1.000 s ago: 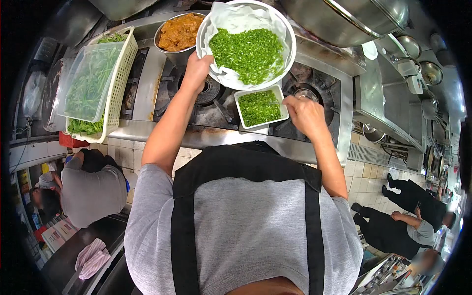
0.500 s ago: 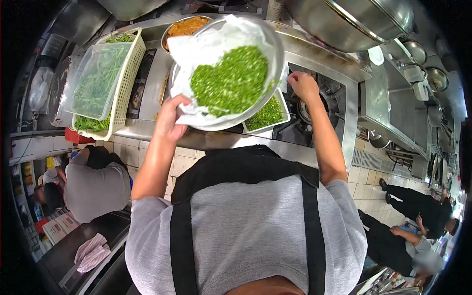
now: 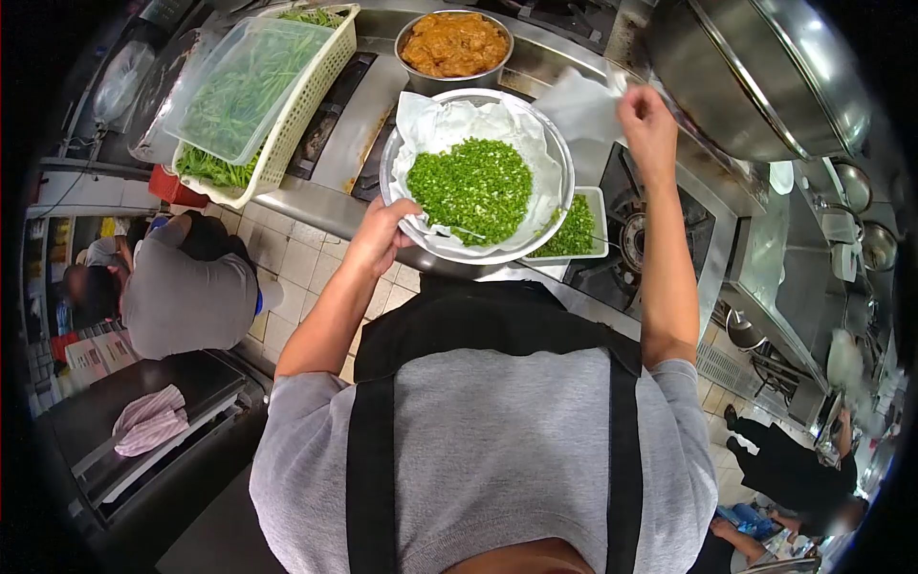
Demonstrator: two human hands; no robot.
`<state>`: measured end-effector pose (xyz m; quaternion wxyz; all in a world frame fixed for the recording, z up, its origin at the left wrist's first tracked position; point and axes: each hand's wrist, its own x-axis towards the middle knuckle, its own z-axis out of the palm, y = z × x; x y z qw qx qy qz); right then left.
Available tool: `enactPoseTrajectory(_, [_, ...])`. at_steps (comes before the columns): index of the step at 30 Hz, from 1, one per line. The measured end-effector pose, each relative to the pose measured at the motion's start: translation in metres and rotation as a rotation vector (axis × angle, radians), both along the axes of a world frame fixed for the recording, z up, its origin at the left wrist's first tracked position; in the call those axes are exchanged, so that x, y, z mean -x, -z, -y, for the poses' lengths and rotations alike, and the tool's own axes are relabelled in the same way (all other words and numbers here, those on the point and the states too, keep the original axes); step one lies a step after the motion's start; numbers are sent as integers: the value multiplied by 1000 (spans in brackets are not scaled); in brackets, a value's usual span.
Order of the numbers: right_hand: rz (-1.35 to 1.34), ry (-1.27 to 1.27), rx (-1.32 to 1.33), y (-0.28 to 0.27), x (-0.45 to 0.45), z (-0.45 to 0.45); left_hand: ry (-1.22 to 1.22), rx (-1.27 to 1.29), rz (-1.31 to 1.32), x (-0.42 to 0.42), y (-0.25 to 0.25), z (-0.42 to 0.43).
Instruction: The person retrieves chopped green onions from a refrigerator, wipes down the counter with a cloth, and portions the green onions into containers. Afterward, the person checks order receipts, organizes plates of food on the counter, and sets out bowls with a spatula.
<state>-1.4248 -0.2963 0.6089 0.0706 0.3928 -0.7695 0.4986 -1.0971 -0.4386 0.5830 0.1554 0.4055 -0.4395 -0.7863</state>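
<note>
My left hand (image 3: 382,234) is closed on the near left rim of a metal bowl (image 3: 566,163). White paper (image 3: 426,120) lines the bowl, and chopped green onions (image 3: 470,189) lie on it. My right hand (image 3: 652,129) is raised to the right of the bowl, fingers pinched on the edge of a blurred white paper sheet (image 3: 579,105). Partly behind the bowl's right side stands a white rectangular container (image 3: 598,251) with more chopped greens (image 3: 574,230).
A bowl of orange-brown food (image 3: 454,46) stands behind. At left, a cream basket (image 3: 287,134) holds leafy greens under a clear plastic container (image 3: 249,91). A gas burner (image 3: 636,239) lies right, below a large metal pot (image 3: 755,77). Another person (image 3: 191,287) bends at left; others work at right.
The bowl has gone from tilted to nearly level, uncovering the orange-brown food bowl behind. My right hand has moved away and up, with a white paper sheet now beside it.
</note>
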Motion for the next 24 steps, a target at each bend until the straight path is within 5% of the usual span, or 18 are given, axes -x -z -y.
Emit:
enactPoseTrajectory(5, [-580,-494,-169,-44,-90,6,91,-32,11,12,6,4])
enactPoseTrajectory(10, [-427,-646,-323,-14,-138,11,91,-21,-43,19,6,-3])
enactPoseTrajectory(14, [-523,-333,-276,-28,-149,1,46,-19,-70,15,6,-6])
enactPoseTrajectory(19, [-464,10,-588,8,-118,21,48,31,-61,7,7,-7])
enactPoseTrajectory(22, [-75,-100,-365,20,-76,28,100,66,-32,4,13,-3])
enactPoseTrajectory(24, [285,-106,133,23,-39,35,108,53,-28,2,9,-4])
